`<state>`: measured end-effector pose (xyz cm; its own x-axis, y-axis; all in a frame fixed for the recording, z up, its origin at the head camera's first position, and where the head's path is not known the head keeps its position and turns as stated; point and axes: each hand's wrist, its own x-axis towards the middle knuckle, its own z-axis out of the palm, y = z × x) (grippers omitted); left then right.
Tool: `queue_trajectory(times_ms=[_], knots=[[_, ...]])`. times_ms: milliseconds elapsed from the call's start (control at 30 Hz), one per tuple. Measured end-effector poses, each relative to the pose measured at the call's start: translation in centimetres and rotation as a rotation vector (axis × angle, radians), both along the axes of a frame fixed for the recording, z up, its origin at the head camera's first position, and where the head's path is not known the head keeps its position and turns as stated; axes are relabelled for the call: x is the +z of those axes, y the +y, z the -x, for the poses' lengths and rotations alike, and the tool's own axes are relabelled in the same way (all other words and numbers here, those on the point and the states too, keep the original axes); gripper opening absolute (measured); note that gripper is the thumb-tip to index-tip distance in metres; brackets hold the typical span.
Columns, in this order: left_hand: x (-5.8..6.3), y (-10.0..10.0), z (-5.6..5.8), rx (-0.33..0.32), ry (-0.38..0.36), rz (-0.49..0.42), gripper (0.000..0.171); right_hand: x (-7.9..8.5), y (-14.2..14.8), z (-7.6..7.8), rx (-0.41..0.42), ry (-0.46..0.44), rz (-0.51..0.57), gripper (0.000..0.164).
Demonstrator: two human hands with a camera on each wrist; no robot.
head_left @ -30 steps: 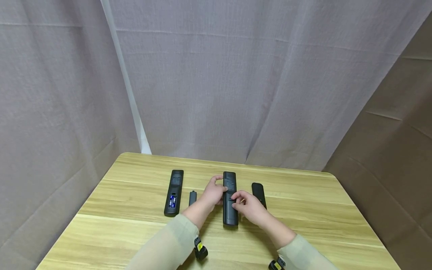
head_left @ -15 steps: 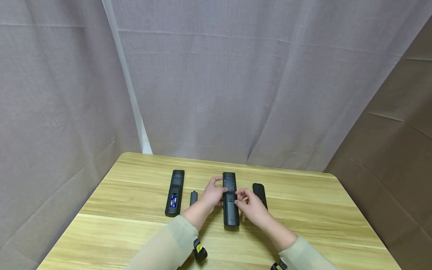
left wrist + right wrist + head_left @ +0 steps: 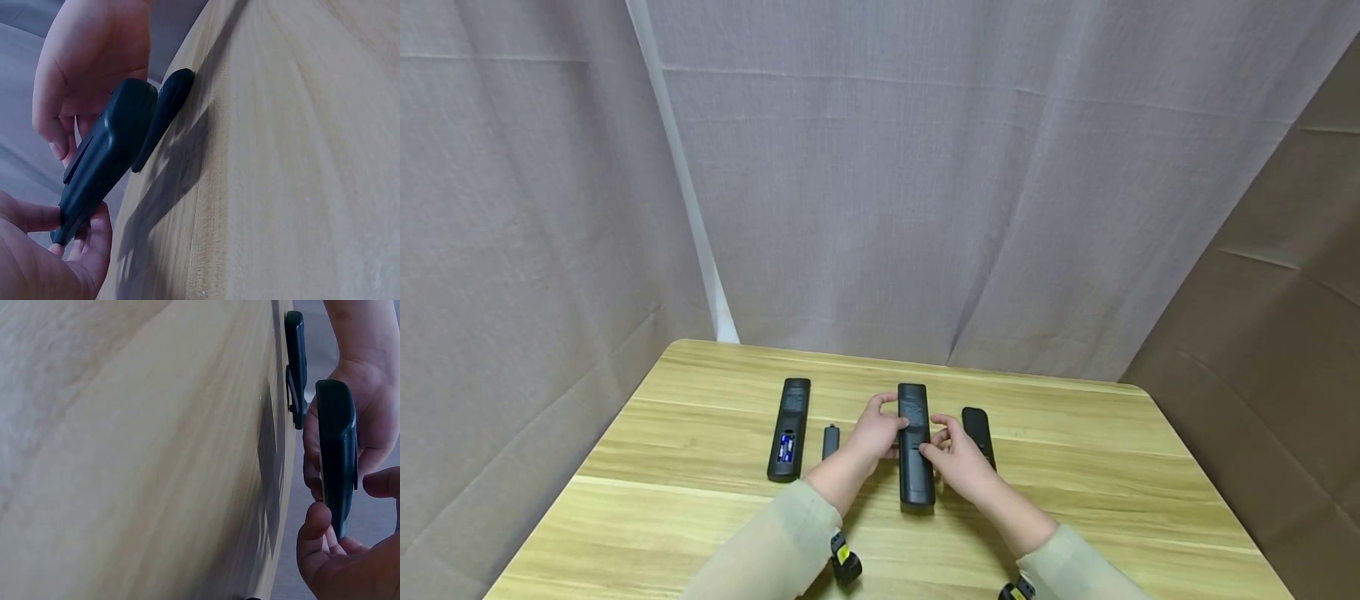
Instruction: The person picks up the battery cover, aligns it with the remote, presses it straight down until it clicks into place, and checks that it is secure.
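While black remote [image 3: 914,446] is gripped above wooden table [image 3: 737,533] by left hand [image 3: 871,435], thumb on top, right hand [image 3: 961,462] is curved about its right edge, thumb by back cover [image 3: 917,481]; whether firmly held cannot be told. Second remote [image 3: 792,404], batteries [image 3: 786,447] exposed, is seen at left.

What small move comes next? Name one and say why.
Probably have the right hand ease the battery cover further up: it seems raised at one edge, the thumb sits near that edge, the left hand grips the held remote, and another remote lies with its batteries exposed.
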<state>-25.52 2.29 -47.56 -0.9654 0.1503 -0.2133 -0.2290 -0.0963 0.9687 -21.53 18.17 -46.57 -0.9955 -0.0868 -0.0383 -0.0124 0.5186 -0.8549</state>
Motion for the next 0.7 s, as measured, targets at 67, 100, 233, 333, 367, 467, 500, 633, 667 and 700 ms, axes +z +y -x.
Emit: queue_trajectory(times_ms=[67,100,233,333,367,467,500,633,667,700], knots=[[-0.02,0.04,0.03,-0.001,-0.001,0.000,0.053,-0.08,-0.03,-0.01,-0.002,-0.007,0.007,0.056],[-0.02,0.07,0.02,-0.002,-0.002,0.000,0.052,-0.12,-0.03,-0.02,-0.003,-0.010,0.010,0.056],[0.05,0.17,0.03,-0.004,-0.010,0.010,0.052,-0.20,-0.05,-0.06,-0.005,-0.025,0.017,0.057],[0.07,0.17,0.05,-0.005,-0.010,0.015,0.052,-0.26,-0.07,-0.02,-0.006,-0.030,0.016,0.058],[0.08,0.16,0.05,-0.005,-0.009,0.013,0.051,-0.27,-0.09,0.00,-0.008,-0.032,0.015,0.057],[0.02,0.18,0.09,-0.005,-0.004,0.008,0.051,-0.28,-0.07,0.02,-0.009,-0.031,0.018,0.057],[0.02,0.18,0.10,-0.004,-0.002,0.006,0.051,-0.26,-0.07,0.02,-0.011,-0.033,0.021,0.056],[0.07,0.21,0.02,-0.002,0.003,-0.001,0.051,-0.26,-0.04,0.00,-0.009,-0.034,0.031,0.057],[0.10,0.20,0.00,-0.003,0.002,-0.004,0.052,-0.26,-0.05,0.00,-0.010,-0.035,0.033,0.057],[0.10,0.20,-0.01,-0.004,0.000,-0.008,0.052,-0.24,-0.07,0.00,-0.013,-0.038,0.035,0.057]])
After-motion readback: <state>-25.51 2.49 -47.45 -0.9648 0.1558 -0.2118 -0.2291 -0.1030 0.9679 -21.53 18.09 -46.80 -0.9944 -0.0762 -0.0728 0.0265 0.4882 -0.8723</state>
